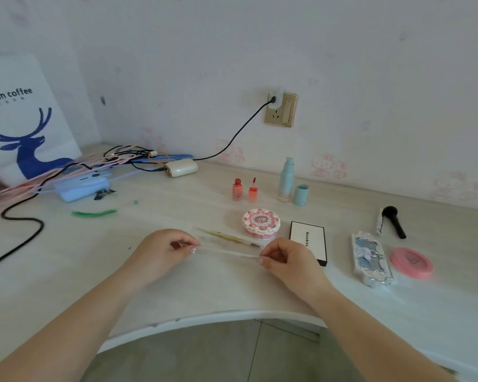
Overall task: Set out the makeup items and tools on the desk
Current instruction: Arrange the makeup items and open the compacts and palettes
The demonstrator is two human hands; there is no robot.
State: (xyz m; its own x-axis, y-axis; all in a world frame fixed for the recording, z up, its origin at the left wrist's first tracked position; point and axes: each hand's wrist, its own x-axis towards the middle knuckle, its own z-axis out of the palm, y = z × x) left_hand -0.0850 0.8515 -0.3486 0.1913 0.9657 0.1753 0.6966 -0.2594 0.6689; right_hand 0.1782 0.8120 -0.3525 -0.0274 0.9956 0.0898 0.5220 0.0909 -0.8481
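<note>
Together, both hands hold a thin, pale translucent stick (226, 252) just above the whitish wooden desk (204, 293).

The left hand (163, 250) pinches the stick's left end between curled fingers and thumb, while the right hand (283, 257) pinches its right end the same way. Just behind the stick lies a slim yellow-handled makeup brush (229, 238), flat on the desk. Beside it sits a round pink-and-white cake-shaped compact (261, 224), then a white black-edged rectangular box (309, 241), an ornate silver-blue palette (371, 259) and a round pink case (411, 262). Farther back stand two small red lip-tint bottles (244, 189), a pale blue pump bottle (286, 179) with its cap (300, 194) alongside, and a black powder brush (395, 220) lies to the right.
</note>
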